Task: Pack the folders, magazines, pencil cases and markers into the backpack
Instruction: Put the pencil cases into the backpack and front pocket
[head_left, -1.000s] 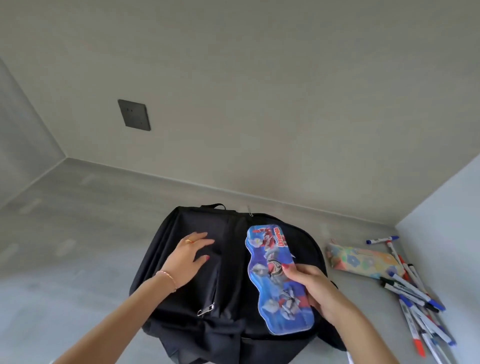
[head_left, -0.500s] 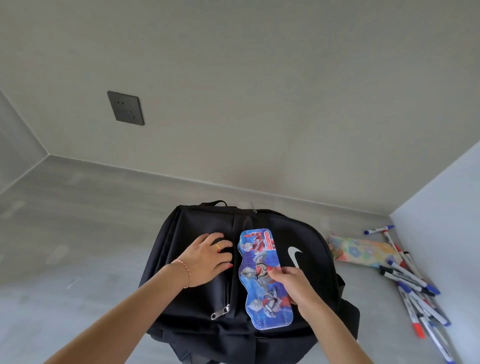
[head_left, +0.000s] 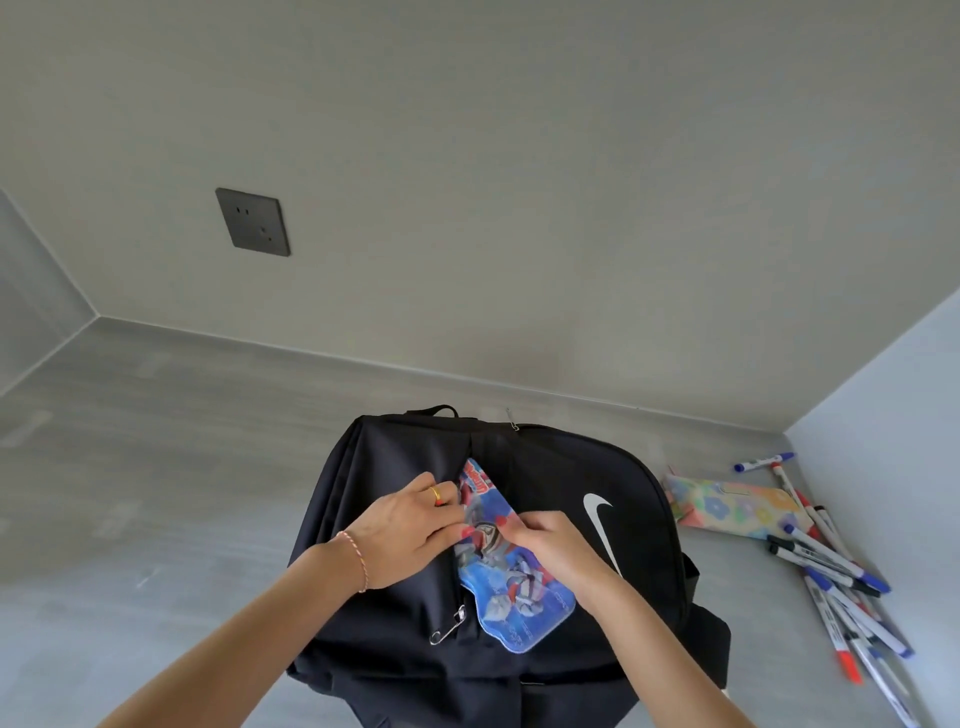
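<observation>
A: Big change from half a second back: the blue pencil case (head_left: 511, 566) was lying flat on top of the backpack (head_left: 561, 467), and now its far end has slipped under the edge of the open zip.

B: And the left hand (head_left: 402, 535) came across too. It was resting on the fabric; now its fingers curl over the left lip of the opening, holding it apart, touching the case.

A: Nearest us, the rounded end of the case sticks out, just beside the zip pull (head_left: 448, 625). Right hand (head_left: 550, 545) pinches the case mid-length from its right edge.

B: So the long axis runs away from the person, tilted a touch left, in line with the slot. My read: the push goes along that axis, and the right hand is the one placed for it.

A: Farther right on the table (head_left: 156, 493), the floral pencil case (head_left: 737, 506) and the markers (head_left: 826, 561) wait, well apart from both hands.
</observation>
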